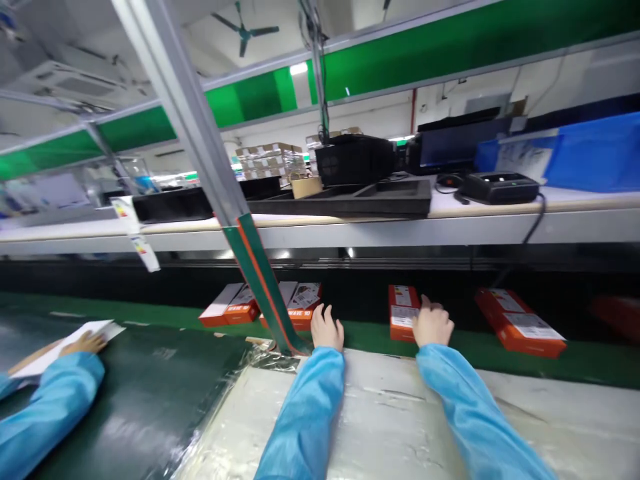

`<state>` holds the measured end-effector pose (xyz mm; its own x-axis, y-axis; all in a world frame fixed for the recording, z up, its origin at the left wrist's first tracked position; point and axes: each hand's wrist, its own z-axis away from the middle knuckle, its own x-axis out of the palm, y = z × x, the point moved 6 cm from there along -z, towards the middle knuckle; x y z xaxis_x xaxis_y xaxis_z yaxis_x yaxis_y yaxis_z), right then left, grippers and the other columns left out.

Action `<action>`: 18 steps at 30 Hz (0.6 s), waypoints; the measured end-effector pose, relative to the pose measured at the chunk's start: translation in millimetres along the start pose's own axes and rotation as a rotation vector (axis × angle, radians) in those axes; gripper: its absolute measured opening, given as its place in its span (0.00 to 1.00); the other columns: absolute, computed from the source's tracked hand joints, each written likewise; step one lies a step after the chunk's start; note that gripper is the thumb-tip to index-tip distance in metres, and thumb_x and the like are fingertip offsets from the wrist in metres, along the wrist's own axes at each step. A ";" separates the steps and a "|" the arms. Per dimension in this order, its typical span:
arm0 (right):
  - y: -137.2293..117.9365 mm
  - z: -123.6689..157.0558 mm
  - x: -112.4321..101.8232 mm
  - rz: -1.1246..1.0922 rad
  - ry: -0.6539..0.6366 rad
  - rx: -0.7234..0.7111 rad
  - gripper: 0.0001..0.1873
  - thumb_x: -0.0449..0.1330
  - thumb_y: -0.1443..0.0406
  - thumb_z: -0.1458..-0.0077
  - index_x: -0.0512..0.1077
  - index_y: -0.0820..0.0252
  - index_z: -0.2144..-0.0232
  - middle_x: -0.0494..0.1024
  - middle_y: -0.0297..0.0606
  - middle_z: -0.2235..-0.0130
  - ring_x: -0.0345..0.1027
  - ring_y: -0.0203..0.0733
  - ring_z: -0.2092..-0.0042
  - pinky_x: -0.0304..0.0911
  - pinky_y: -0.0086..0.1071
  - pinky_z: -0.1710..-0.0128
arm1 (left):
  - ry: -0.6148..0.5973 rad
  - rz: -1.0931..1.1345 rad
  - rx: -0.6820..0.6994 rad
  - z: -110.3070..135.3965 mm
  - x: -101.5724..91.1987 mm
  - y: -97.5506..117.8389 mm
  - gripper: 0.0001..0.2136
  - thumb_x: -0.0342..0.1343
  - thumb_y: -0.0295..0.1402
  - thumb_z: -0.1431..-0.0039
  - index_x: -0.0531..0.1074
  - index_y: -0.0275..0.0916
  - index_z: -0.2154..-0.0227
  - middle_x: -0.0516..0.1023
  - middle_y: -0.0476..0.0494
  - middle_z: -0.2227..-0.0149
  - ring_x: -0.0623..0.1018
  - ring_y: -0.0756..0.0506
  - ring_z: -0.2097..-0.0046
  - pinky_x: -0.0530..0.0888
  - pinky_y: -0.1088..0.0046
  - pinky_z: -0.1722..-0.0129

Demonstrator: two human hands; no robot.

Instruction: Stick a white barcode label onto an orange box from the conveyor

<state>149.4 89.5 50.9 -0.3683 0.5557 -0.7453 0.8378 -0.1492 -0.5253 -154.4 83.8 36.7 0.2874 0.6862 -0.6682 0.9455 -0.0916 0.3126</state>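
My left hand (327,328) hangs at the belt's near edge with its fingers apart. It is beside the right end of an orange-and-white box (305,313) marked "WAVE 10"; whether it touches the box I cannot tell. My right hand (433,322), fingers slightly bent and spread, is against the right side of another orange box (404,323) with white labels. Farther right lies a larger-looking orange box (533,331), also labelled. To the left, more orange-and-white boxes (229,307) sit partly behind a post.
A slanted metal post (200,133) stands left of my hands. Above the dark belt (360,280) runs a shelf (490,223) with black trays, a scanner-like device (500,187) and a blue bin (595,157). At far left, a co-worker's hand (84,343) holds a white item.
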 end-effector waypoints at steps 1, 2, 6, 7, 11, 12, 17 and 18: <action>-2.4 6.7 -5.6 0.023 0.070 -0.036 0.29 0.58 0.68 0.45 0.61 0.67 0.41 0.61 0.60 0.48 0.55 0.68 0.47 0.52 0.55 0.50 | 0.020 -0.012 -0.054 -3.5 -0.6 -8.9 0.24 0.51 0.29 0.43 0.62 0.32 0.43 0.57 0.32 0.39 0.58 0.37 0.37 0.61 0.57 0.38; -5.7 16.3 -10.7 0.024 0.146 -0.080 0.30 0.56 0.65 0.43 0.60 0.68 0.40 0.60 0.59 0.46 0.55 0.67 0.47 0.52 0.55 0.50 | 0.044 -0.015 -0.109 -7.0 -0.5 -16.5 0.25 0.52 0.29 0.44 0.61 0.30 0.43 0.54 0.31 0.38 0.56 0.36 0.36 0.60 0.56 0.37; -21.3 73.2 -14.8 -0.184 0.341 -0.255 0.29 0.47 0.56 0.37 0.61 0.71 0.42 0.60 0.56 0.45 0.55 0.62 0.46 0.53 0.50 0.47 | 0.126 0.023 -0.369 -16.7 4.7 -40.4 0.29 0.54 0.28 0.46 0.56 0.27 0.41 0.46 0.25 0.36 0.49 0.31 0.34 0.56 0.50 0.36; -25.3 87.5 -11.0 -0.241 0.340 -0.292 0.29 0.46 0.55 0.36 0.62 0.72 0.43 0.61 0.57 0.46 0.55 0.62 0.46 0.53 0.49 0.46 | 0.130 0.034 -0.446 -16.6 6.6 -45.8 0.31 0.54 0.28 0.47 0.54 0.27 0.40 0.44 0.23 0.36 0.50 0.29 0.34 0.56 0.49 0.37; -41.9 122.6 10.4 -0.377 0.219 -0.466 0.28 0.47 0.53 0.36 0.65 0.72 0.47 0.64 0.57 0.48 0.57 0.61 0.46 0.52 0.50 0.45 | 0.125 0.012 -0.602 -12.3 13.1 -56.3 0.36 0.58 0.29 0.50 0.52 0.28 0.39 0.49 0.19 0.39 0.56 0.26 0.38 0.64 0.47 0.43; -45.1 124.6 14.1 -0.388 0.201 -0.500 0.27 0.48 0.53 0.36 0.65 0.71 0.48 0.64 0.57 0.49 0.57 0.61 0.46 0.52 0.51 0.45 | 0.124 -0.006 -0.606 -11.7 15.0 -56.8 0.37 0.61 0.29 0.52 0.54 0.29 0.39 0.52 0.20 0.40 0.57 0.27 0.38 0.65 0.49 0.43; -52.7 116.1 19.5 -0.375 0.185 -0.521 0.27 0.46 0.52 0.36 0.66 0.72 0.51 0.66 0.57 0.51 0.60 0.64 0.49 0.56 0.52 0.49 | 0.113 -0.125 -0.649 -8.1 20.3 -56.4 0.41 0.68 0.35 0.60 0.58 0.36 0.41 0.54 0.29 0.39 0.59 0.33 0.39 0.65 0.55 0.42; -52.9 115.3 19.4 -0.373 0.182 -0.515 0.27 0.45 0.51 0.36 0.66 0.71 0.52 0.67 0.57 0.52 0.60 0.64 0.50 0.57 0.51 0.50 | 0.100 -0.143 -0.636 -7.8 19.9 -54.7 0.41 0.69 0.37 0.60 0.59 0.37 0.41 0.53 0.30 0.39 0.59 0.33 0.38 0.64 0.55 0.41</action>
<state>51.5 13.9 16.9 -0.6351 0.6307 -0.4459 0.7694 0.4653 -0.4376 -201.6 108.1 11.5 0.1206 0.7266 -0.6764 0.6892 0.4291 0.5838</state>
